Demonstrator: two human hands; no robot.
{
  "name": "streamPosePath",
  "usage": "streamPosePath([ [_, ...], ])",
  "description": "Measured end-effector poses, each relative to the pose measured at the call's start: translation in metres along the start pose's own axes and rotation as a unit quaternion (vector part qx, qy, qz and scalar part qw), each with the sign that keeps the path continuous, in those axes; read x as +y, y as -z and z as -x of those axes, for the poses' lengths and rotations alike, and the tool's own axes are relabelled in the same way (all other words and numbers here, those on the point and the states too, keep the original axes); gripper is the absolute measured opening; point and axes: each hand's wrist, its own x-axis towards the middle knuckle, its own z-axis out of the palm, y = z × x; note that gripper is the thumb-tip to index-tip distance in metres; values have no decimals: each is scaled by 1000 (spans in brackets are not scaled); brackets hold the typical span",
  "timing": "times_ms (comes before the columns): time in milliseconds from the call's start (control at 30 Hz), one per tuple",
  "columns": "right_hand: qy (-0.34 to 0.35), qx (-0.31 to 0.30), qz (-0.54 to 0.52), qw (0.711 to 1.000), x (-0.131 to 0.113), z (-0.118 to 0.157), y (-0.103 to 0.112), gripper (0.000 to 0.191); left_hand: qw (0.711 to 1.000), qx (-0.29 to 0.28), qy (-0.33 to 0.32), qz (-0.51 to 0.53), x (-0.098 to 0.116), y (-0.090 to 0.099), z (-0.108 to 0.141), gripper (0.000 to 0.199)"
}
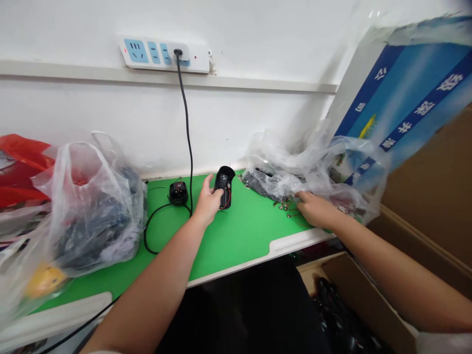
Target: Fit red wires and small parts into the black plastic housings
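Note:
My left hand grips a black plastic housing with a curved hood and a thin red wire along its right side, above the green tabletop. Farther right, my right hand is at a clump of small metal-tipped wires by the mouth of a clear plastic bag. Its fingers are closed together, and what lies between them is too small to make out. A small black device sits left of the housing, beside a black cable.
Filled plastic bags crowd the left end. A power strip is fixed to the wall. A blue printed sack leans at the right. Below the table's edge, an open carton holds black parts.

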Motion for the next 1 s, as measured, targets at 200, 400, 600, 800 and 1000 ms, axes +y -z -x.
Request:
streamPosePath([
  [200, 26, 41, 99, 994, -24, 10, 21, 15, 992, -109, 35, 46, 10, -8, 18, 48],
  [400, 75, 82, -51, 992, -73, -12, 58, 13, 980, -174, 87, 47, 11, -10, 29, 26],
  [600, 143, 8, -260, 955, -108, -77, 65, 14, 982, -185, 39, 22, 13, -9, 33, 34],
  [800, 116, -23, -456, 882, -118, -119, 59, 20, 992, -78, 57, 75, 14, -6, 26, 31],
  [1000, 132, 6, -696, 706, -132, -143, 20, 47, 983, -3, 65, 174, 19, -3, 21, 35],
])
